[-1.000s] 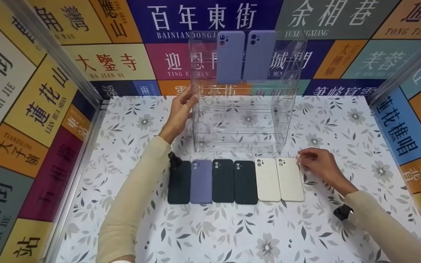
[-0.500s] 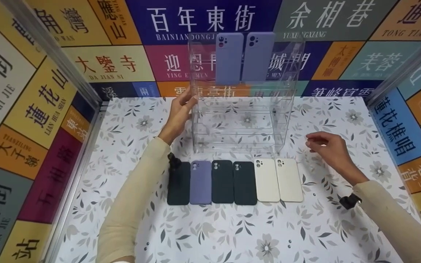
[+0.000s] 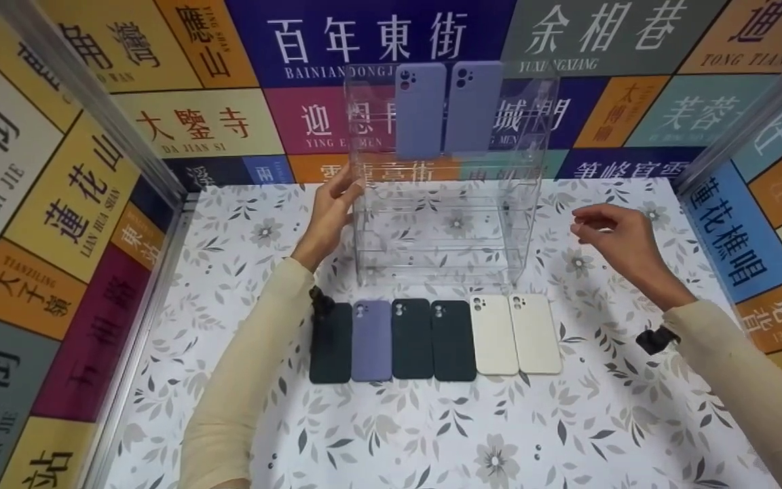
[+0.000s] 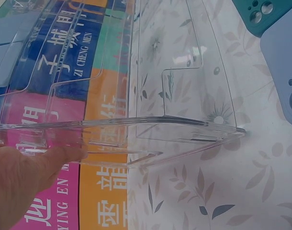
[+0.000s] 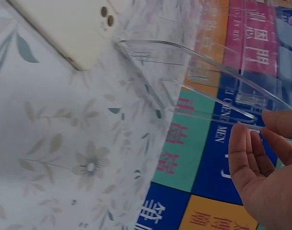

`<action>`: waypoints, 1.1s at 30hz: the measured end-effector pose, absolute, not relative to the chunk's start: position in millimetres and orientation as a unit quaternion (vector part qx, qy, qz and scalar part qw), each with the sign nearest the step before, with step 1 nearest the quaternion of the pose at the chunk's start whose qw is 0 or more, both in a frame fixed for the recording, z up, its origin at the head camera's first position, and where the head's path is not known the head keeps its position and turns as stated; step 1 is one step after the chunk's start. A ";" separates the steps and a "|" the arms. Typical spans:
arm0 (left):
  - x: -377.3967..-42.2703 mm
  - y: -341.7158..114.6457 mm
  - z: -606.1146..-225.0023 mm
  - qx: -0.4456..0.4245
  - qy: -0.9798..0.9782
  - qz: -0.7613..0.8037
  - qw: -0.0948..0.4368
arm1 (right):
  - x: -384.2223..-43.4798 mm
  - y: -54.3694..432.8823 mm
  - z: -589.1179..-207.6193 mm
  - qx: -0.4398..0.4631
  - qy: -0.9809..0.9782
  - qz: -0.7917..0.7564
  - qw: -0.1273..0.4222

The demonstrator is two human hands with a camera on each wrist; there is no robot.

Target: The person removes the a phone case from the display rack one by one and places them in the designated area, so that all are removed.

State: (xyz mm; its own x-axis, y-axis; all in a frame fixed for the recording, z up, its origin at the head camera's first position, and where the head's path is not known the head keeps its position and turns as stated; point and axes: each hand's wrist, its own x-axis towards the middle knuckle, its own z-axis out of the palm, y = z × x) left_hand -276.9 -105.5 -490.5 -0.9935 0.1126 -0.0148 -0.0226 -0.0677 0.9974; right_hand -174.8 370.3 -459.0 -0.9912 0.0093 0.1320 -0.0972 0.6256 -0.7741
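My left hand holds the left side edge of a clear tiered display stand; in the left wrist view its fingers lie along the transparent side. Two lavender phone cases stand side by side on the stand's top tier. My right hand is off to the right of the stand, above the tablecloth, fingers loosely bent and holding nothing. In front of the stand lies a row of phone cases: dark green ones, a purple one and two cream ones at the right end.
A white tablecloth with grey leaf and flower prints covers the table. Colourful panels with street names wall in the back and sides, joined by metal corner posts. The stand's lower tiers show only the cloth behind them.
My right hand has left the side of the rightmost cream case and moved up and away, level with the stand's lower half. The left hand keeps its place on the stand.
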 end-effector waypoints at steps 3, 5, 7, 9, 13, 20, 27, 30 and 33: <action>-277.2 -106.1 -491.3 0.034 0.679 0.732 0.044 | -181.7 365.1 -447.0 0.024 -0.902 0.426 0.069; -277.4 -106.1 -491.6 0.037 0.676 0.735 0.043 | -185.5 362.2 -439.8 0.021 -0.903 0.424 0.072; -277.6 -105.8 -491.5 0.040 0.674 0.736 0.043 | -189.3 359.7 -433.4 0.019 -0.902 0.424 0.076; -277.3 -105.8 -491.5 0.040 0.675 0.736 0.042 | -193.2 357.6 -427.9 0.018 -0.900 0.428 0.079; -276.1 -106.5 -492.1 0.037 0.682 0.729 0.043 | -200.9 351.5 -419.0 0.020 -0.898 0.433 0.078; -274.8 -107.0 -492.2 0.043 0.687 0.724 0.040 | -213.4 337.8 -404.0 0.020 -0.902 0.424 0.080; -276.5 -105.5 -490.7 0.047 0.684 0.727 0.040 | -224.4 324.3 -390.3 0.038 -0.900 0.425 0.091; -276.4 -105.7 -490.3 0.045 0.687 0.724 0.043 | -229.1 318.4 -387.0 0.046 -0.897 0.428 0.095; -276.0 -106.1 -490.0 0.043 0.686 0.725 0.045 | -234.1 313.0 -384.2 0.053 -0.894 0.434 0.098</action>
State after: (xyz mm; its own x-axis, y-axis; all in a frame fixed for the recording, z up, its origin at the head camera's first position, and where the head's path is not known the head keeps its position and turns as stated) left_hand -276.0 -106.1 -490.0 -0.9922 0.1246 0.0011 -0.0056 -0.0536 0.9985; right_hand -234.1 313.0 -384.2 -0.9749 -0.0100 0.2223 -0.1807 0.6184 -0.7648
